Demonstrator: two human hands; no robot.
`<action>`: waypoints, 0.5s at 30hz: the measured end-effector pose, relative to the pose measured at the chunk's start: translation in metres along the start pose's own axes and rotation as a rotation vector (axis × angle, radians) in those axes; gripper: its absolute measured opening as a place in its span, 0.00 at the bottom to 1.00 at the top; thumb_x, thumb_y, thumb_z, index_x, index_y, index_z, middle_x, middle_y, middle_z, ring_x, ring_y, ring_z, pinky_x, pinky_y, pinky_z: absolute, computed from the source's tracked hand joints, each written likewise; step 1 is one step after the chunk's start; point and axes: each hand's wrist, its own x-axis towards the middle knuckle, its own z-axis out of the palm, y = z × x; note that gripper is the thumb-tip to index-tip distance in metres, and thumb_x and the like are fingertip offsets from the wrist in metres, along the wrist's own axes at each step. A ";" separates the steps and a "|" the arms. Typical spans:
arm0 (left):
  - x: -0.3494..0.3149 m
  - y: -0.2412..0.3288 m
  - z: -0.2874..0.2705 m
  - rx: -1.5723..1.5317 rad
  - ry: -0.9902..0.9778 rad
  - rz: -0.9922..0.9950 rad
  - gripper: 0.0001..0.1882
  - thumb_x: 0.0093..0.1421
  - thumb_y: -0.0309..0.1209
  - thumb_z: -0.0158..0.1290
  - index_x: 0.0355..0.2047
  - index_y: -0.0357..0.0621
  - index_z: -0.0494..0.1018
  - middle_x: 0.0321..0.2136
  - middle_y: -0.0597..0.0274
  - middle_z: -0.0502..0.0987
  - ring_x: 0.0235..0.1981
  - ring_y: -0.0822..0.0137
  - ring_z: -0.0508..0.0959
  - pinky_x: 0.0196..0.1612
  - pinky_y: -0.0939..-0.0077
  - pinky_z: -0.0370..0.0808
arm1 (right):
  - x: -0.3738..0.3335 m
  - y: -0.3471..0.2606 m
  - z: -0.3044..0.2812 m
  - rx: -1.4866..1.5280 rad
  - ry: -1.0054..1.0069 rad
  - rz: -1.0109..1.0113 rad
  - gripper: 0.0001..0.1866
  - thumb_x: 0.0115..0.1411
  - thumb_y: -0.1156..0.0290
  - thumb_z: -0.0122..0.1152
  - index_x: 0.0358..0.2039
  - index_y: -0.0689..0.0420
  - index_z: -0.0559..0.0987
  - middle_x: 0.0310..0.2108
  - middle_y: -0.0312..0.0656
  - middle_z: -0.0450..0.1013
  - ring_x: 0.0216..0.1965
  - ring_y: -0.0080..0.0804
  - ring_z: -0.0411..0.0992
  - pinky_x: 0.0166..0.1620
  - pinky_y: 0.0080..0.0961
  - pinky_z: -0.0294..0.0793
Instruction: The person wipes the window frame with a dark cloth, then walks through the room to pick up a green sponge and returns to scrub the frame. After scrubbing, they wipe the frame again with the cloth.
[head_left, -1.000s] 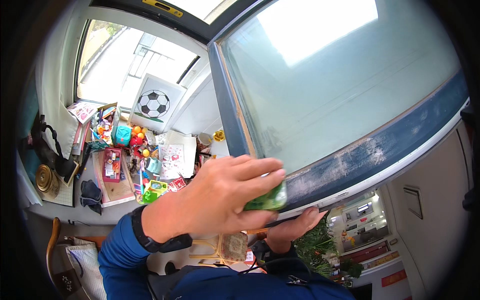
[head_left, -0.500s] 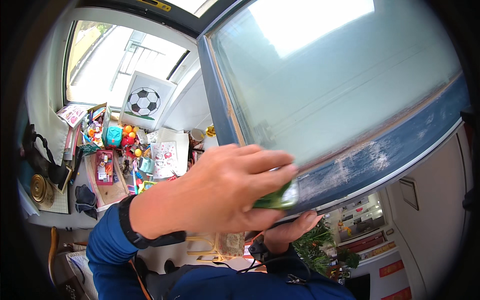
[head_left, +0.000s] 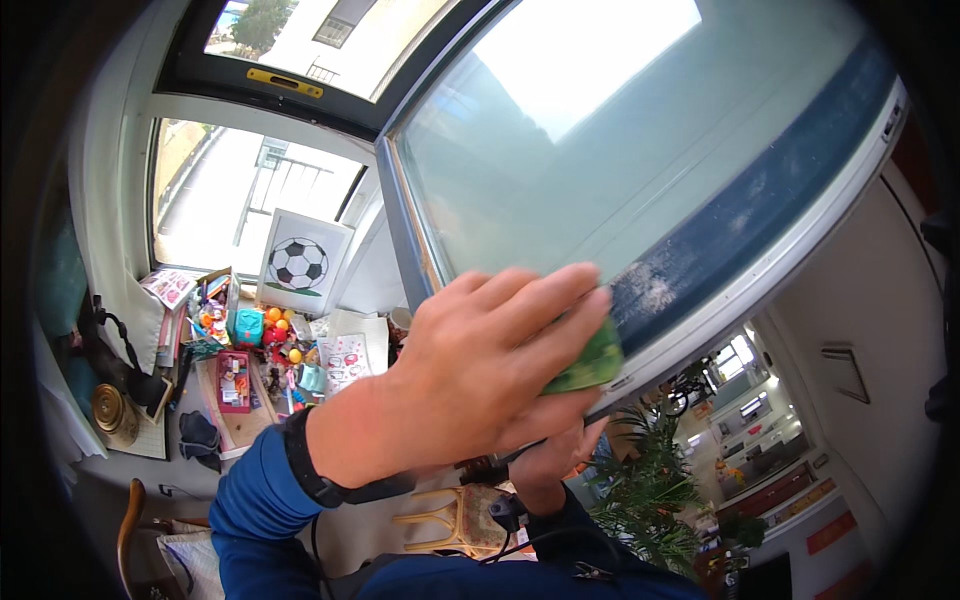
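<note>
We see the left hand (head_left: pixel 465 370) reaching across from the left, with the back of it toward us. Its fingers are bent and close together on top, and the thumb is underneath, so they pinch a green pad (head_left: pixel 597 360) between them. The pad is at the near end of the blue bottom bar (head_left: pixel 745 225) of a big open window, and it looks like it touches the bar. Just past the pad, we see a pale, scratchy patch (head_left: pixel 648 287) on the blue. The cloudy glass (head_left: pixel 570 200) is above the bar.

The right hand (head_left: pixel 548 465) is lower down, just below the window's edge. Part of it is hidden, so we can't tell if its fingers hold anything.

On the left, we see a desk full of toys and papers. A picture of a soccer ball (head_left: pixel 298 262) leans by the other window. A pink tray (head_left: pixel 234 385) of little things sits near a teal box (head_left: pixel 249 328). Below the right hand's side is a leafy green plant (head_left: pixel 652 490).
</note>
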 end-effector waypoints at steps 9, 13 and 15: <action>0.030 0.018 0.005 0.099 0.105 0.034 0.33 0.45 0.31 0.68 0.51 0.29 0.75 0.50 0.39 0.77 0.40 0.49 0.82 0.43 0.64 0.79 | -0.001 0.004 0.006 0.294 -0.046 -0.067 0.34 0.70 0.63 0.46 0.70 0.69 0.53 0.66 0.53 0.60 0.63 0.38 0.63 0.63 0.35 0.64; 0.036 0.027 0.007 0.056 0.258 0.143 0.32 0.46 0.31 0.69 0.52 0.31 0.76 0.50 0.39 0.77 0.43 0.48 0.81 0.45 0.63 0.79 | 0.003 0.001 0.003 0.230 -0.107 -0.114 0.34 0.69 0.65 0.46 0.71 0.69 0.53 0.67 0.54 0.59 0.64 0.39 0.63 0.64 0.35 0.63; 0.042 0.031 0.007 0.044 0.188 0.023 0.31 0.46 0.30 0.69 0.51 0.30 0.76 0.50 0.37 0.77 0.44 0.46 0.81 0.46 0.62 0.79 | 0.004 0.002 0.003 0.228 -0.060 -0.112 0.34 0.69 0.65 0.47 0.70 0.69 0.53 0.66 0.54 0.60 0.63 0.39 0.64 0.63 0.36 0.64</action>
